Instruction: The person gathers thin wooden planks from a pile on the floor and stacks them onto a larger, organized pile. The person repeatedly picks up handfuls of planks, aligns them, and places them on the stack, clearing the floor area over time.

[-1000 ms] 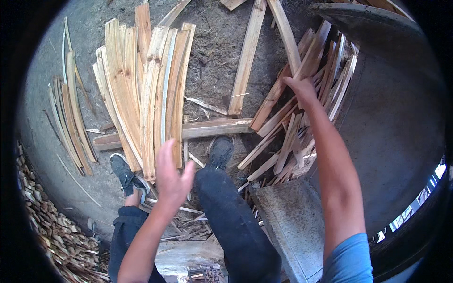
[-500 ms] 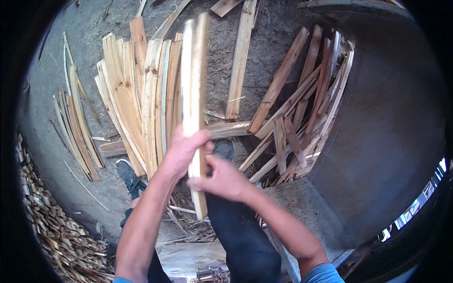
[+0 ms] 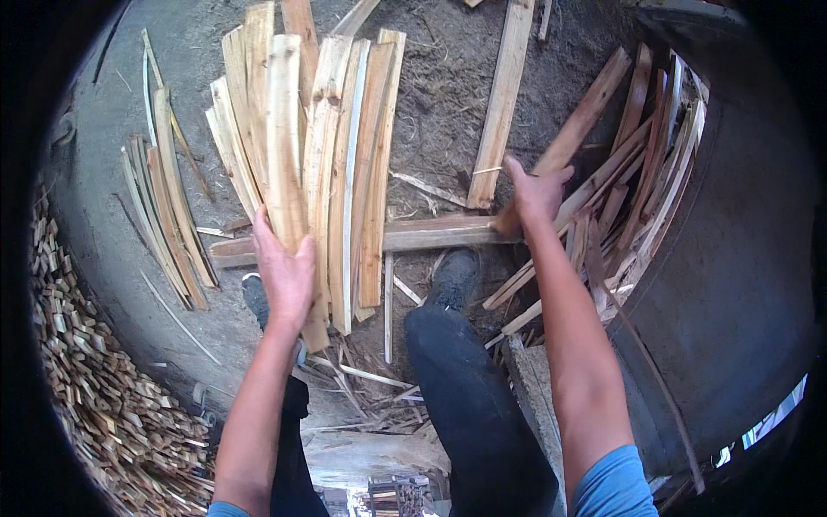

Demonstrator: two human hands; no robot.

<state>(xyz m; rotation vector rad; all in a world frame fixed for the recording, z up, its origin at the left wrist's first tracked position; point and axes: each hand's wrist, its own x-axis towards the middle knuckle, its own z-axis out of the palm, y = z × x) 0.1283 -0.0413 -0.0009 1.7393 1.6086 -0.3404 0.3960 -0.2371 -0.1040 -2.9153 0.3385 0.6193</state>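
On the left of the middle, my left hand (image 3: 287, 274) is closed around the lower part of a pale wooden board (image 3: 283, 129), thumb on its right edge and fingers on its left. That board lies over a row of similar upright boards (image 3: 326, 129). To the right, my right hand (image 3: 537, 196) is closed over the lower part of a reddish-brown board (image 3: 586, 112), whose bottom end is blurred. The upper end of this board points away to the right, beside a heap of rough wood strips (image 3: 663, 172). My palm hides part of it.
A crosswise timber (image 3: 439, 233) runs under the row's lower part. Another board (image 3: 504, 95) lies far ahead. Thin strips (image 3: 177, 189) lie at the left, above a large stack of cut wood (image 3: 112, 379). A dark metal panel (image 3: 732, 233) curves along the right.
The pale board, held in both hands before, now lies on the left row under my left hand. My right hand has let go of it and moved right onto the brown board.
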